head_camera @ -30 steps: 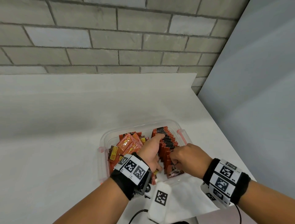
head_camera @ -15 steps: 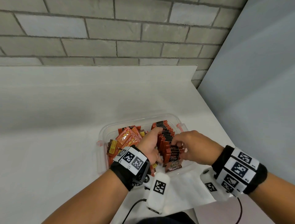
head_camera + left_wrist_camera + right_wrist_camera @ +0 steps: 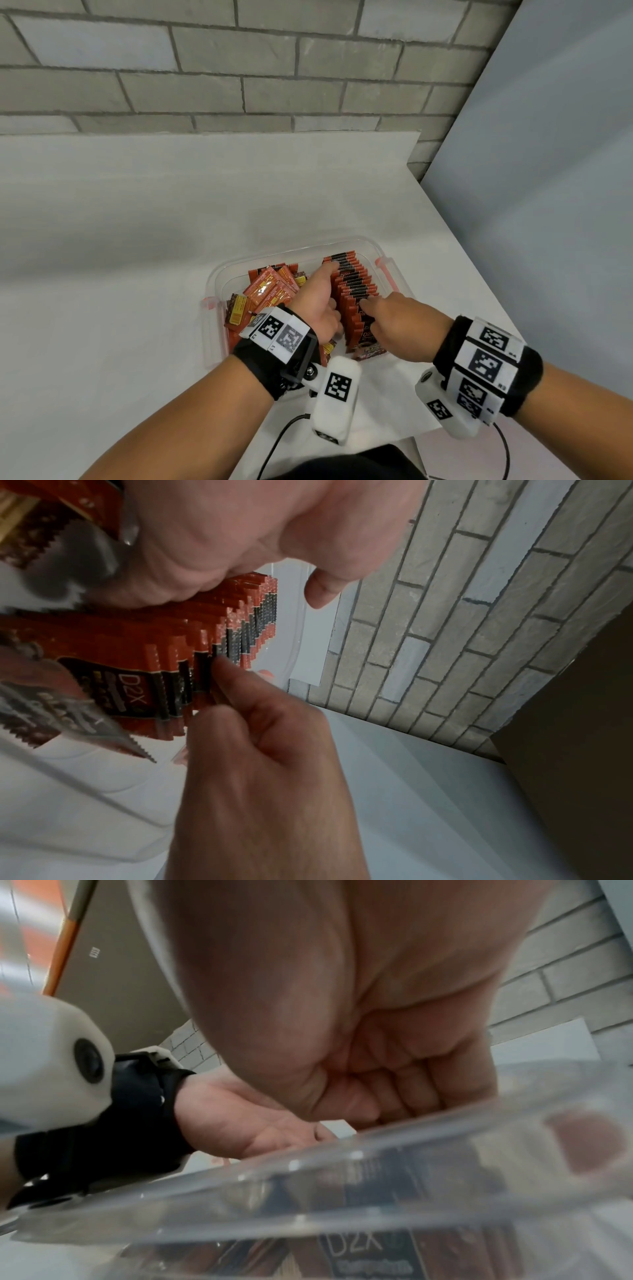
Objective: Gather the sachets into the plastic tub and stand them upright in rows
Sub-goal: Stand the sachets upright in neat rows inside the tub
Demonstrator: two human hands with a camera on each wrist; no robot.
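Note:
A clear plastic tub [image 3: 301, 248] with red clips sits on the white table. A row of upright red-and-black sachets [image 3: 352, 284] fills its right side, and loose orange sachets [image 3: 270, 291] lie piled on its left. My left hand [image 3: 318, 294] lies flat along the row's left face, fingers straight and reaching the far end. My right hand [image 3: 400, 318] has curled fingers; its index tip and thumb pinch the near sachets at their tops. The left wrist view shows that index finger [image 3: 232, 674] on the sachet edges [image 3: 192, 631]. One sachet [image 3: 371, 351] lies flat at the row's near end.
The tub stands near the table's right edge, beside a grey panel [image 3: 548, 171]. A brick wall [image 3: 239, 68] runs behind. Bare white table [image 3: 120, 274] stretches to the left and beyond the tub. In the right wrist view the tub's rim [image 3: 342, 1185] crosses below the fist.
My right hand moved from the row's near end up over the sachet tops and then curled, index fingertip down on them. The left hand stayed against the row's left side.

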